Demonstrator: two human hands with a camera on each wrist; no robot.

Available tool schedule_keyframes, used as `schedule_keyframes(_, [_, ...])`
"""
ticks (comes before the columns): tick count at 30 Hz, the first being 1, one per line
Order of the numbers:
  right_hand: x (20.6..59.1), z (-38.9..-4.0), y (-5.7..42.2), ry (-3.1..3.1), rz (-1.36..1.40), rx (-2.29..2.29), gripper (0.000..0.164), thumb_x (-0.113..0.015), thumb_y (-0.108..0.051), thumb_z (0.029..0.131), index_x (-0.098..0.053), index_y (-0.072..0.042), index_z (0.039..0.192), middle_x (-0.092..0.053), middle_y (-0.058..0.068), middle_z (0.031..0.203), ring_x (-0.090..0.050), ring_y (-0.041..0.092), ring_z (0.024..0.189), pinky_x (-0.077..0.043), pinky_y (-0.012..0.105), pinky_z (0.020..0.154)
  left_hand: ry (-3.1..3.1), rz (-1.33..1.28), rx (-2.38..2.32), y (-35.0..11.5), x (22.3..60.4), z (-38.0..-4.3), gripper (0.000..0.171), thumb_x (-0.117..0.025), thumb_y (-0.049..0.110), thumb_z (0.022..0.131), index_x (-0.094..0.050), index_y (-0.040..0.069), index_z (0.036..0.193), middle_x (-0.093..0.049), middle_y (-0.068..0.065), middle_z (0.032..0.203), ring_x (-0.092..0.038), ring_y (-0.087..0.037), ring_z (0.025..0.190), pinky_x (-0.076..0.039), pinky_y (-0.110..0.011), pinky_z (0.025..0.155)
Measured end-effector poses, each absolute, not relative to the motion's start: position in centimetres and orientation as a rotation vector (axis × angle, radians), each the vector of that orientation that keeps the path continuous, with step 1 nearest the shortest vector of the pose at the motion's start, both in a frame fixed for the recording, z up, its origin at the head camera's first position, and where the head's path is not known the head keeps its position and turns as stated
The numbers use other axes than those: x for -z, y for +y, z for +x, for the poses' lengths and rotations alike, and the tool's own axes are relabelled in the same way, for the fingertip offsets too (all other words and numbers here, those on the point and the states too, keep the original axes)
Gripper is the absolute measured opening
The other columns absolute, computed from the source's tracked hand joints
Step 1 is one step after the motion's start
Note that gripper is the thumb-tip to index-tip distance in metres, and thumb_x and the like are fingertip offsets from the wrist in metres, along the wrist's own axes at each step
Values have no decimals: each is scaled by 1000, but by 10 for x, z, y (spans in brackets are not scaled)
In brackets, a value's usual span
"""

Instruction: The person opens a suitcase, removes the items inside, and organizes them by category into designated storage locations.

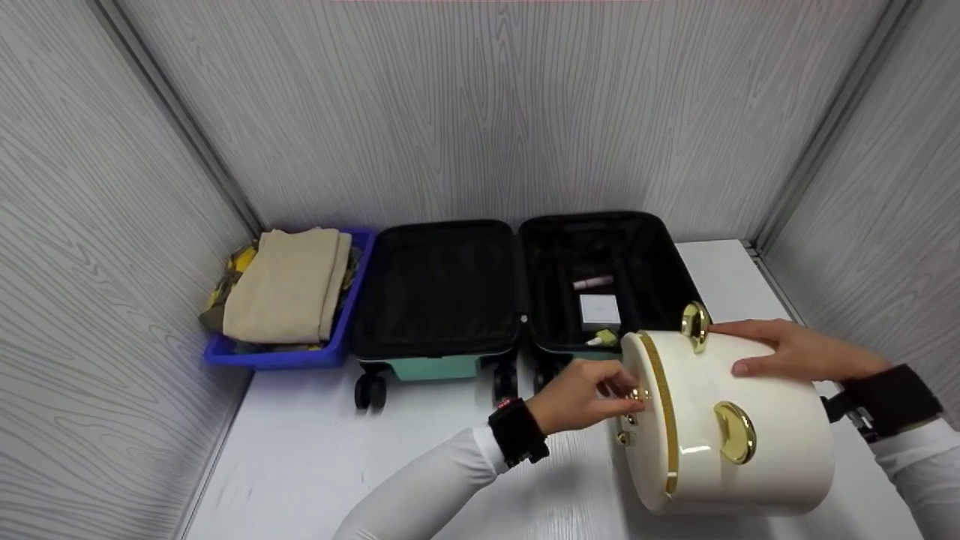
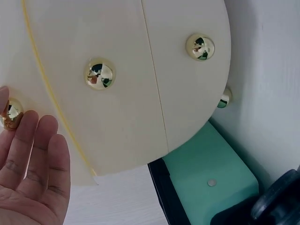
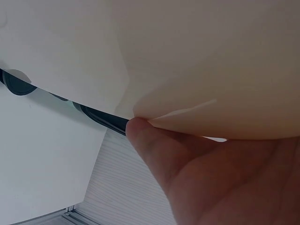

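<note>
From my remote seat, the left hand's (image 1: 581, 396) fingers pinch a round, shiny gold knob (image 2: 14, 112) on the flat face of a cream, gold-trimmed drum-shaped box (image 1: 709, 386), at the near right. The right hand (image 1: 799, 351) lies loosely spread on its curved side; I'd brace there and pull squarely to avoid tipping.

Container (image 1: 697, 409) before suitcase (image 1: 442, 292), perhaps touching; bin (image 1: 274, 361) left.

The drum (image 1: 787, 442) hides the near right corner of the suitcase (image 1: 442, 289); a greenish item (image 1: 606, 337) inside seems too small to name.
</note>
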State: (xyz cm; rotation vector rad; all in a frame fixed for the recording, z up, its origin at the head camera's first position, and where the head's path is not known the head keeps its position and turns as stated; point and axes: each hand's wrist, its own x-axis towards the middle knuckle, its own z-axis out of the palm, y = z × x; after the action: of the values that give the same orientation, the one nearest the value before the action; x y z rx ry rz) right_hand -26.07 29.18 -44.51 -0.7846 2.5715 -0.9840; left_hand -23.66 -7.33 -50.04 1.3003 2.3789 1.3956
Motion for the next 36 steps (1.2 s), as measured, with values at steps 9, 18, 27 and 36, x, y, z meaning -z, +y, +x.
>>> schedule_keyframes(9, [446,-257,301,2595,-791,910,60,-80,-19,99,-61,-18,156,-67,3,145,-58,-6,117,-52,18,92,2369,1327,-1390,-93,503,-236,22,-85,16,97,-75,1,108,-83,-11,104,-73,-5,91,-63,-25,83])
schedule_keyframes(18, [446,-252,310,2619,-800,911,61,-81,-18,98,-62,-22,156,-64,-18,145,-55,-11,124,-45,12,98,2350,1347,-1410,-106,506,-233,20,-86,17,95,-75,3,103,-83,-9,99,-76,-8,90,-63,-25,81])
schedule_keyframes(27, [446,-251,306,2639,-759,888,60,-81,-22,99,-62,-23,155,-67,-5,147,-54,-12,125,-45,14,98,2329,1286,-1507,-113,508,-254,19,-73,17,105,-77,-1,100,-79,-14,91,-60,6,77,-53,-14,72])
schedule_keyframes(36, [444,-252,302,2619,-789,923,59,-81,-20,98,-62,-21,155,-66,-12,144,-56,-10,122,-47,15,97,2830,1073,-1066,-98,484,-317,20,-66,26,108,-78,10,106,-81,-3,95,-71,-10,81,-56,-24,78])
